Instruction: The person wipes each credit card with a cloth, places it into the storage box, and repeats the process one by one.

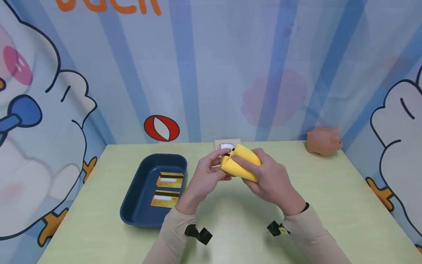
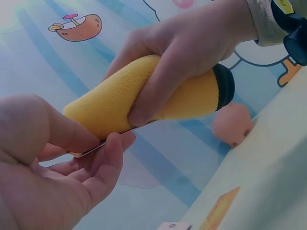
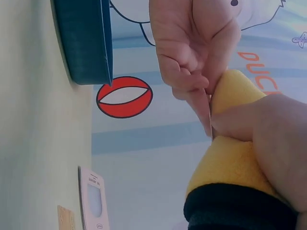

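Note:
A yellow plush thing (image 2: 103, 103) with a black end (image 2: 224, 87) is up off the table; its exact kind does not show. My right hand (image 1: 270, 178) grips it from the right, thumb across the near side. At its other end my left hand (image 1: 204, 176) pinches a thin card (image 2: 90, 151) between thumb and fingers. The card lies along the plush and shows almost edge-on, so its face is hidden. In the right wrist view, the card (image 3: 210, 112) is a narrow line between the left fingers and the plush.
To the left stands a dark blue tray (image 1: 126, 209) holding two gold cards (image 1: 169, 179). A pink piggy figure (image 1: 323, 141) sits at the back right corner. Behind the hands, near the curtain, lies a pale pink flat packet (image 3: 93, 196); an orange-gold strip (image 2: 219, 208) lies near it.

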`<act>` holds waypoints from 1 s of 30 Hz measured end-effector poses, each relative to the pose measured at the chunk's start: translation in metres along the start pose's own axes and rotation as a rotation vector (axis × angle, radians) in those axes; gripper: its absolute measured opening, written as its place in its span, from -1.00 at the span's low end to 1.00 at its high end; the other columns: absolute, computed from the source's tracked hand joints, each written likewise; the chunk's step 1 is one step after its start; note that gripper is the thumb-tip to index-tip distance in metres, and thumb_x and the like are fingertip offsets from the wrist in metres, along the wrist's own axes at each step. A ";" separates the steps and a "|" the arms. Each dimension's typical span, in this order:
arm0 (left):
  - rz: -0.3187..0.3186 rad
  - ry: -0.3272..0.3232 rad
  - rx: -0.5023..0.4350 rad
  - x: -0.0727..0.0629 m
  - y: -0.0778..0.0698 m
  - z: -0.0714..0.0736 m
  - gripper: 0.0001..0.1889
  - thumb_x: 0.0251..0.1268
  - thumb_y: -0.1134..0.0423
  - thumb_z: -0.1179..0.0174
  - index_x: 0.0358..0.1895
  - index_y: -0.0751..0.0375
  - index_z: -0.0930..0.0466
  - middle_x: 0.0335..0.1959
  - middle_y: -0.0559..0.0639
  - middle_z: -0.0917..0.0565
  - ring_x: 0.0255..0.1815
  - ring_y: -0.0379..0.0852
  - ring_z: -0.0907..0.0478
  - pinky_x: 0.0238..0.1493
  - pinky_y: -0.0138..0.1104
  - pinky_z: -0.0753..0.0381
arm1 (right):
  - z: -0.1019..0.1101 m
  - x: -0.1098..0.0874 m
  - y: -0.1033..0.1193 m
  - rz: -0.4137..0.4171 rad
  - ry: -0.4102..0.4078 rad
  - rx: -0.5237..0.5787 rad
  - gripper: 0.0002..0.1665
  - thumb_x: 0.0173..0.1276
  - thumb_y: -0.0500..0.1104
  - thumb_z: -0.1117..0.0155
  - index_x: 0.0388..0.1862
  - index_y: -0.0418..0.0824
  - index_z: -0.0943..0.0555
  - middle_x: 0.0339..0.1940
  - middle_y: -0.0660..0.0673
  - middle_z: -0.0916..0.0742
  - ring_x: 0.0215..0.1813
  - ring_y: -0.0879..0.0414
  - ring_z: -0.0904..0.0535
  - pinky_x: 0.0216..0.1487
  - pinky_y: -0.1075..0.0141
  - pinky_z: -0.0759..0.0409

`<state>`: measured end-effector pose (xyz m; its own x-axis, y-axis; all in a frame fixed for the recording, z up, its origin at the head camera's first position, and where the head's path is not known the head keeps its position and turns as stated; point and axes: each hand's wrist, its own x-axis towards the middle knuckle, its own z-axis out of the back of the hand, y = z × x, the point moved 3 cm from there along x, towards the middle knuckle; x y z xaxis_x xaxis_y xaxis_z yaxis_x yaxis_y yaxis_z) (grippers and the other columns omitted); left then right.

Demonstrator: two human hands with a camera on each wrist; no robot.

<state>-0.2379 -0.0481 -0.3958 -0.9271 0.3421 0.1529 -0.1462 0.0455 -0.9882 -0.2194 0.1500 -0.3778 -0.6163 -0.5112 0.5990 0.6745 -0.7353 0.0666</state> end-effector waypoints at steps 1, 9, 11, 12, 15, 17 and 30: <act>-0.002 -0.009 0.004 -0.001 -0.001 0.001 -0.37 0.48 0.54 -0.16 0.57 0.19 -0.35 0.22 0.29 -0.64 -0.06 0.11 -0.80 0.02 -0.20 -0.79 | 0.001 0.000 -0.001 -0.002 0.002 -0.001 -0.27 0.22 -0.11 -0.60 0.39 0.17 -0.62 0.04 -0.27 -0.62 -0.27 -0.04 -0.60 -0.46 0.06 -0.72; -0.021 -0.064 -0.049 -0.002 -0.009 0.011 -0.38 0.49 0.58 -0.08 0.56 0.13 -0.39 0.22 0.31 -0.63 -0.01 0.15 -0.79 -0.02 -0.30 -0.78 | 0.007 -0.002 -0.010 -0.016 -0.024 0.007 -0.29 0.24 -0.04 -0.60 0.39 0.17 -0.62 0.05 -0.28 -0.61 -0.25 -0.06 -0.61 -0.47 0.06 -0.71; -0.025 -0.073 -0.070 -0.003 -0.009 0.013 -0.38 0.49 0.58 -0.08 0.55 0.13 -0.39 0.24 0.31 -0.62 0.01 0.16 -0.79 -0.03 -0.32 -0.78 | 0.009 -0.002 -0.013 -0.026 -0.025 0.009 -0.30 0.25 -0.04 -0.60 0.39 0.17 -0.63 0.05 -0.28 -0.61 -0.23 -0.06 -0.61 -0.46 0.05 -0.71; -0.027 -0.076 -0.077 -0.003 -0.009 0.014 -0.38 0.49 0.58 -0.08 0.56 0.14 -0.38 0.25 0.32 -0.62 0.02 0.16 -0.78 -0.03 -0.32 -0.78 | 0.009 -0.003 -0.014 -0.032 -0.022 0.011 -0.30 0.26 -0.05 -0.59 0.39 0.17 -0.63 0.05 -0.28 -0.61 -0.23 -0.07 -0.61 -0.45 0.05 -0.71; -0.026 -0.082 -0.092 -0.003 -0.010 0.016 -0.37 0.49 0.59 -0.07 0.57 0.16 -0.36 0.27 0.33 -0.61 0.03 0.17 -0.78 -0.04 -0.33 -0.78 | 0.010 -0.003 -0.016 -0.048 -0.010 0.014 -0.32 0.27 -0.07 -0.57 0.39 0.17 -0.63 0.07 -0.28 -0.61 -0.20 -0.08 -0.61 -0.42 0.04 -0.71; -0.024 -0.082 -0.094 -0.003 -0.010 0.017 -0.37 0.50 0.58 -0.07 0.58 0.17 -0.35 0.28 0.33 -0.61 0.02 0.17 -0.78 -0.04 -0.33 -0.78 | 0.011 -0.003 -0.017 -0.056 -0.003 0.014 -0.33 0.28 -0.08 -0.57 0.38 0.16 -0.64 0.07 -0.29 -0.61 -0.20 -0.09 -0.61 -0.41 0.03 -0.72; 0.007 -0.097 -0.152 0.000 -0.005 0.025 -0.40 0.52 0.56 -0.09 0.56 0.16 -0.36 0.28 0.33 -0.62 -0.13 0.01 -0.82 -0.07 -0.34 -0.78 | 0.015 -0.004 -0.025 -0.103 0.004 -0.014 -0.37 0.28 -0.11 -0.53 0.35 0.16 -0.66 0.07 -0.31 -0.61 -0.25 -0.10 -0.60 -0.49 0.04 -0.64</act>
<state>-0.2458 -0.0713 -0.3902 -0.9581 0.2508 0.1386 -0.0925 0.1869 -0.9780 -0.2280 0.1771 -0.3699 -0.6838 -0.4340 0.5865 0.6016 -0.7902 0.1167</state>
